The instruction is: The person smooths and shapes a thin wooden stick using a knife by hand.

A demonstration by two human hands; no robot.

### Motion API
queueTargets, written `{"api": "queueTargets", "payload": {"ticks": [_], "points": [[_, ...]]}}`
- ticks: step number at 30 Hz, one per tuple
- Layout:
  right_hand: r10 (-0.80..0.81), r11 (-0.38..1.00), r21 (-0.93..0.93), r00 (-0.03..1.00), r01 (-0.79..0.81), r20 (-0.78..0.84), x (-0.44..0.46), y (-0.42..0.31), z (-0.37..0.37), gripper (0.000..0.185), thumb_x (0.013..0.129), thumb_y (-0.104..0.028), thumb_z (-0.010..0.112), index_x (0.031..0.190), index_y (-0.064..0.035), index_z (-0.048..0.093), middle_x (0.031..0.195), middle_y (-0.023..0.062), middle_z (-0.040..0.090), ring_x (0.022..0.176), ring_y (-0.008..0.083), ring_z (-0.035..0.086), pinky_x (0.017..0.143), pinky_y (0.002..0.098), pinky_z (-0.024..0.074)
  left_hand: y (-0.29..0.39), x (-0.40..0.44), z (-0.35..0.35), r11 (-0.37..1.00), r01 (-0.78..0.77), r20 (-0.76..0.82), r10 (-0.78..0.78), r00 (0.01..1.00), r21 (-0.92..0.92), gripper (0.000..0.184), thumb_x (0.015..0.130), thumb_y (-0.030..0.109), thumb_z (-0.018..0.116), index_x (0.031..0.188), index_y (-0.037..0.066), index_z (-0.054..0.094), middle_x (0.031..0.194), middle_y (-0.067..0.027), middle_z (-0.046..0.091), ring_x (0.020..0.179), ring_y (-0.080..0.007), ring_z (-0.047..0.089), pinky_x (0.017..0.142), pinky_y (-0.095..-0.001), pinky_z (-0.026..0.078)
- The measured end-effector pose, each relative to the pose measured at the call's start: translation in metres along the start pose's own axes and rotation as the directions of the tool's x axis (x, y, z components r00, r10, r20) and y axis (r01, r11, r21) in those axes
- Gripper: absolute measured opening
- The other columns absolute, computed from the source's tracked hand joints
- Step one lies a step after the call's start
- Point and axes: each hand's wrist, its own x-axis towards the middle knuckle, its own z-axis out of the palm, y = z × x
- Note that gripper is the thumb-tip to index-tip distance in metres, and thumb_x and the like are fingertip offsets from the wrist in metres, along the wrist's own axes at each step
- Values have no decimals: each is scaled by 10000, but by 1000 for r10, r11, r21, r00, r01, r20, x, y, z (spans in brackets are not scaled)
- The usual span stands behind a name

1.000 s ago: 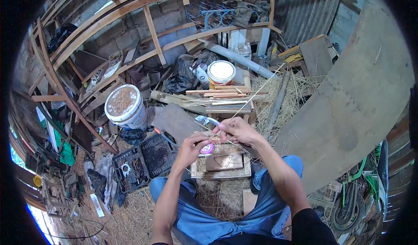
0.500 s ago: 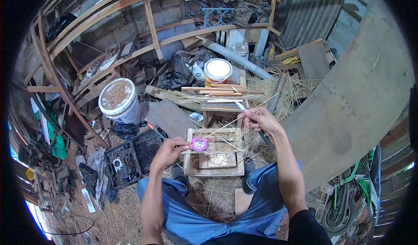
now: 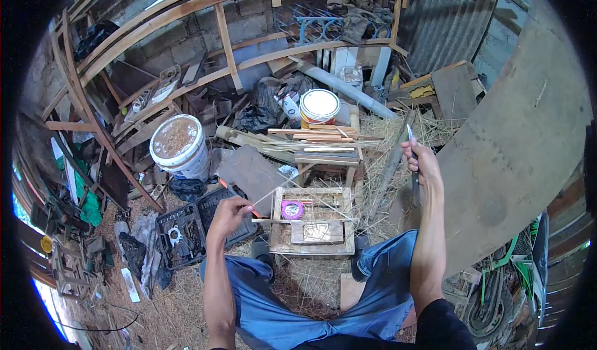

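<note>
My left hand (image 3: 231,214) is closed on one end of a thin bamboo strip (image 3: 268,195), which slants up to the right over the wooden frame. My right hand (image 3: 425,163) is wrapped round a knife (image 3: 410,132), its blade pointing up and its dark handle reaching below the fist. Between the hands and lower down lies the wooden frame (image 3: 281,248), with a pink round tape measure (image 3: 292,210) at its left side and a small wooden block (image 3: 317,232) in its lower part.
Beyond the frame, a small stand (image 3: 328,158) bears wood and bamboo strips. A white-lidded bucket (image 3: 319,104) stands behind it. At the left are a bucket of sawdust (image 3: 178,140) and an open black case (image 3: 180,237). A large board (image 3: 507,157) leans at the right.
My hands have moved apart, the right one rightward with the knife, now pointing up. The left hand has gone from beside the tape measure to farther left, holding the strip.
</note>
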Motion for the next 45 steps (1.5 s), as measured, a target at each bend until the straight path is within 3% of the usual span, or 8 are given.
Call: {"api": "queueTargets", "payload": {"ticks": [6,9,12,22,25,28,40,45], "points": [[198,893,-449,915,-21,352,-35,42,106,428,944,-453,471,1123,-75,562,688,8,561,568,79,510,461,217,391,47,14,36,995,-97,-173,102,980,37,117,823,79,657,904,2,689,762,-132,628,623,-238,586,577,-314,439],[217,956,-292,748,-32,627,-66,60,158,416,984,-296,447,1319,-49,431,703,-8,568,609,51,500,497,208,392,73,19,66,978,-205,-223,193,956,-35,99,825,19,634,908,2,684,766,-114,606,646,-204,580,584,-305,444],[103,985,-171,752,14,651,-64,77,174,311,989,-239,444,1162,-16,574,679,-9,571,541,39,455,449,190,354,78,21,74,950,-312,-274,300,914,2,128,802,-4,639,925,-3,677,767,-121,605,653,-243,595,582,-318,455],[197,961,-263,879,-85,434,-53,57,146,307,983,-249,463,1037,-6,641,751,2,591,524,56,438,459,200,386,79,18,64,796,-330,-272,511,815,507,118,718,14,638,802,89,672,703,-50,520,696,-234,535,675,-365,369],[168,963,-255,939,-90,301,-46,49,134,318,980,-270,473,1066,-2,619,706,-7,547,488,43,381,424,199,325,73,17,58,798,-318,-297,513,806,512,141,700,13,629,811,93,666,700,-42,500,708,-225,530,699,-370,362],[173,983,-125,900,-134,401,-35,47,120,348,980,-272,477,1089,43,577,679,-13,510,455,31,319,388,199,256,72,13,50,803,-278,-312,487,816,527,140,693,20,633,806,96,666,705,-41,501,720,-228,529,722,-376,355],[182,981,-112,952,-159,245,-16,30,73,362,981,-263,472,1110,67,545,666,-43,447,464,7,300,377,167,217,50,14,40,727,-206,-262,474,841,655,139,699,31,625,803,110,670,781,-42,548,817,-228,546,794,-407,360],[-9,1000,6,1000,10,-23,2,11,17,387,952,-373,476,906,-10,602,663,-39,467,494,37,361,399,196,258,20,2,3,807,-55,-408,354,841,588,110,696,39,640,784,96,672,795,-59,567,841,-237,553,814,-410,354]]}}
